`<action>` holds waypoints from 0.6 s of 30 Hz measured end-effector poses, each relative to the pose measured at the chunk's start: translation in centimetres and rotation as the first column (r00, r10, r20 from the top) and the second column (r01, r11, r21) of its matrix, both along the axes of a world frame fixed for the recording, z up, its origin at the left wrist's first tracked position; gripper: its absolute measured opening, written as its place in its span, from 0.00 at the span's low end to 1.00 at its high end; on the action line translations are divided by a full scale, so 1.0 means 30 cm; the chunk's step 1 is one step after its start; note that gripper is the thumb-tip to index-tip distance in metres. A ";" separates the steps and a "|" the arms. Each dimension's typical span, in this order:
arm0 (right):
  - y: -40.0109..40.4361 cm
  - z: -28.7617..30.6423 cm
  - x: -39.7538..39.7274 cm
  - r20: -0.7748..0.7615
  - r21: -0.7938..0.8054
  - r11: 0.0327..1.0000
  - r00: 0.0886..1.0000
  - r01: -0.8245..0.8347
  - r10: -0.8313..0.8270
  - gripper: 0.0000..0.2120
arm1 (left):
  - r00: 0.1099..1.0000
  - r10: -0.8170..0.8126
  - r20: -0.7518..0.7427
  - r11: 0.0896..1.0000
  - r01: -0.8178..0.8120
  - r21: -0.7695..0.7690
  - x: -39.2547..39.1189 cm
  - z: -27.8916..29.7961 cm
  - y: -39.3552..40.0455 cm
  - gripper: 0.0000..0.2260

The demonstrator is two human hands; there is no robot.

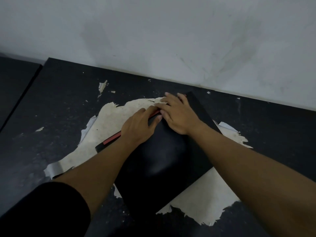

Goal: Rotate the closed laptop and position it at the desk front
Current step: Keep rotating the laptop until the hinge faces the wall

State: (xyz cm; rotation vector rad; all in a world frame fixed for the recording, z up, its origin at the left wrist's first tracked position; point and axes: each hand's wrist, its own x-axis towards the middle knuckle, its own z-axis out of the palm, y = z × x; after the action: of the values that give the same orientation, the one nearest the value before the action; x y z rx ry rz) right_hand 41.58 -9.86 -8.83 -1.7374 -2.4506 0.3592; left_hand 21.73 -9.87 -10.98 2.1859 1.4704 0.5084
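A closed black laptop (164, 161) with a red strip along its far edge lies at an angle on the dark desk (51, 103), over a patch where the surface has peeled to pale board. My left hand (138, 125) rests on the lid with its fingers curled over the far red edge. My right hand (177, 113) lies flat beside it on the far corner, fingers reaching past the same edge. Both forearms cross the lid and hide part of it.
A grey-white wall (171, 40) rises right behind the desk. Torn flaps of the dark covering (54, 170) curl up around the pale patch. A second dark surface (15, 86) adjoins at the left across a narrow gap.
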 end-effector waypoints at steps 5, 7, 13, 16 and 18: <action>0.049 -0.013 -0.023 -0.016 -0.006 0.999 0.999 -0.034 0.034 0.25 | 0.997 0.015 0.076 0.996 -0.008 -0.087 0.007 0.023 0.020 0.16; 0.046 -0.022 -0.025 0.013 0.043 0.999 1.000 -0.026 0.025 0.23 | 0.994 0.015 0.105 0.992 -0.001 -0.129 0.004 0.036 0.025 0.16; 0.052 -0.050 -0.047 0.003 0.055 0.998 1.000 -0.002 0.002 0.22 | 0.991 0.134 0.010 0.973 -0.129 -0.193 -0.056 0.072 -0.005 0.23; 0.050 -0.061 -0.030 0.017 0.067 0.997 1.000 0.024 -0.025 0.21 | 0.970 0.220 -0.104 0.958 -0.235 -0.166 -0.114 0.079 -0.081 0.29; 0.049 -0.062 -0.022 0.025 0.068 0.997 0.999 0.036 -0.038 0.22 | 0.938 0.294 -0.183 0.939 -0.320 -0.129 -0.163 0.077 -0.132 0.32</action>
State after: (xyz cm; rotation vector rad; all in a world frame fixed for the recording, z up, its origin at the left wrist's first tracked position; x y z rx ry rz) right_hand 40.91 -8.39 -10.70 -1.7685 -2.4152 0.2481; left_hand 16.85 -13.83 -8.66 1.9208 1.8888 0.3066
